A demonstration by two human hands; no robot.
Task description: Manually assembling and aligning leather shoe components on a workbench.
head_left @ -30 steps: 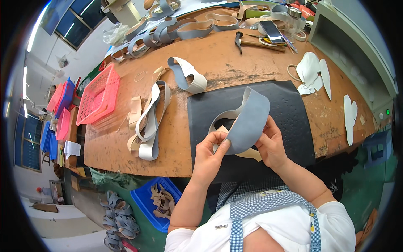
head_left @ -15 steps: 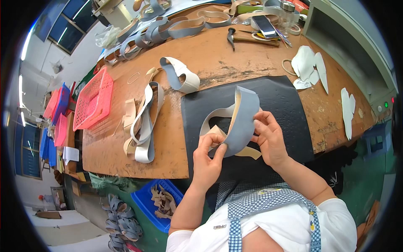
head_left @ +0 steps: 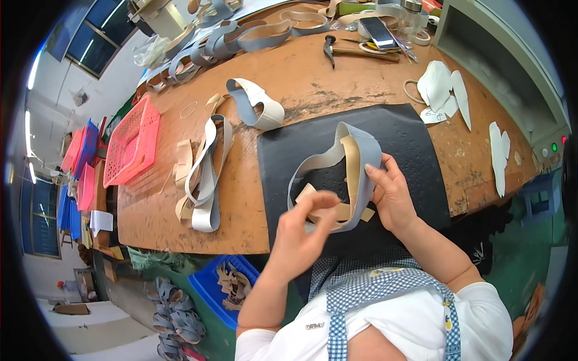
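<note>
Pinched between the thumb and fingers of my right hand [head_left: 391, 195] is a closed band of blue-grey leather-like material [head_left: 371, 153], held upright by its right side. A tan lining strip [head_left: 359, 180] shows along its inner face. My left hand [head_left: 304, 231] hovers at the band's near left side, slightly blurred, thumb and fingers apart. Part of the band's lower left is hidden behind it. Beneath lies a black mat [head_left: 415, 138]. Small tan pieces [head_left: 367, 215] show by the band's lower edge.
Similar bands [head_left: 212, 174] lie left of the mat, with a white-and-grey one [head_left: 265, 111] behind. A pink basket [head_left: 132, 141] stands at the left. Toward the back are a hammer [head_left: 361, 53], a phone [head_left: 378, 33] and more bands [head_left: 265, 37]. White pattern pieces [head_left: 435, 87] lie right.
My left hand has let go of the band and drawn slightly back. The band has turned and opened wider, showing more tan lining, while my right hand keeps hold.
</note>
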